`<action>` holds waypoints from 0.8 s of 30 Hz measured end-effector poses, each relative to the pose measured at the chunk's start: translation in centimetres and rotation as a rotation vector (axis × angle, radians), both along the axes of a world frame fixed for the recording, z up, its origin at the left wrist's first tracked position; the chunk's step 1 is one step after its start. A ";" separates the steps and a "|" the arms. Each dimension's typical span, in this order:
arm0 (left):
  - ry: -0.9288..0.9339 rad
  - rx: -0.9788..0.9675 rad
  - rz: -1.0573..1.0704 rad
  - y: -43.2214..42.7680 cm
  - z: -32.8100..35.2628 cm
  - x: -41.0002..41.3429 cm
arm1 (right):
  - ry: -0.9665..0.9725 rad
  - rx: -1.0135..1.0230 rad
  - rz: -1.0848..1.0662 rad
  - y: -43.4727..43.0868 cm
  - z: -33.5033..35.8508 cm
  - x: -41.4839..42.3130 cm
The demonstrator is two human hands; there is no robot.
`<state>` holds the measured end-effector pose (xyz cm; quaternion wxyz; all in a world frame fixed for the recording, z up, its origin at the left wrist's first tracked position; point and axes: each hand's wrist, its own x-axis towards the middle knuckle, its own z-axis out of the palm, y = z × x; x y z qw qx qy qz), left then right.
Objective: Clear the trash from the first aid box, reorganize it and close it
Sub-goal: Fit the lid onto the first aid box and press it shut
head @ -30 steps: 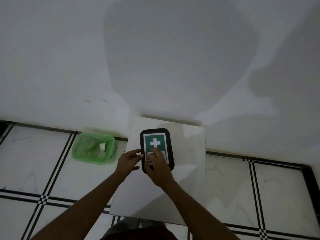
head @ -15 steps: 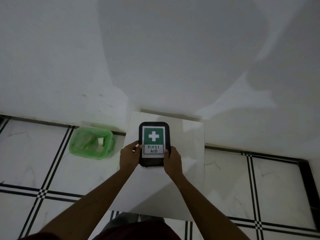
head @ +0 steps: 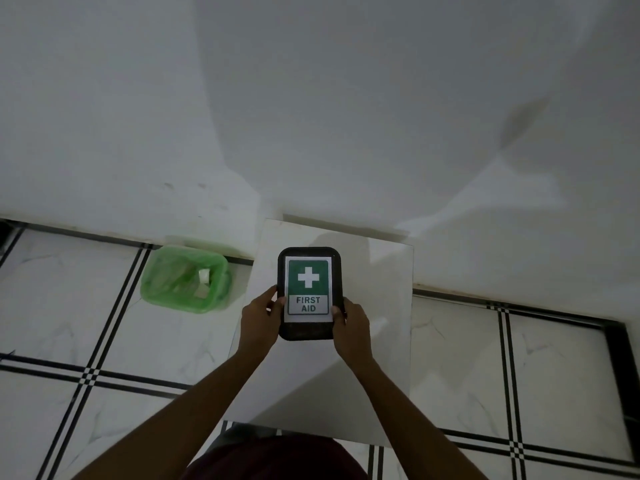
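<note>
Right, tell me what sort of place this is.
Probably an indoor room of a home, in a corner used as a work spot: a marble-look tiled floor with black inlay lines, a plain white wall, and a small green bin lined with a bag.

I count 1 first aid box point(head: 309, 293), black, with 1 label on its lid showing 1 white cross and 2 words, FIRST AID. I have 2 hands on it: my left hand point(head: 260, 318) at its left edge and my right hand point(head: 352, 323) at its right edge. Under it lies 1 pale table top point(head: 377, 358). On the floor sits 1 green bin point(head: 185, 278) with 1 green liner, and I can make out 2 white scraps inside; anything more is too dim to count.
</note>
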<state>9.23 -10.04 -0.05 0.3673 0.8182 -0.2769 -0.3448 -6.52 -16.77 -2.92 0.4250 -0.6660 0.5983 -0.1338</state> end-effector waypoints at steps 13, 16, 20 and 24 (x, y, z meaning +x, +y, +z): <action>-0.008 0.122 0.127 -1.5 -1.5 -2.1 | -0.014 0.106 -0.263 -1.1 0.4 2.7; -0.025 0.205 0.211 -2.5 -1.4 -2.9 | 0.112 0.003 -0.310 -0.8 0.3 4.1; -0.078 0.340 0.273 -3.0 -1.7 -3.3 | 0.159 -0.202 -0.294 0.0 -0.7 4.2; -0.130 0.315 0.279 -2.9 -2.6 -3.1 | 0.148 -0.188 -0.320 -0.3 -1.5 4.2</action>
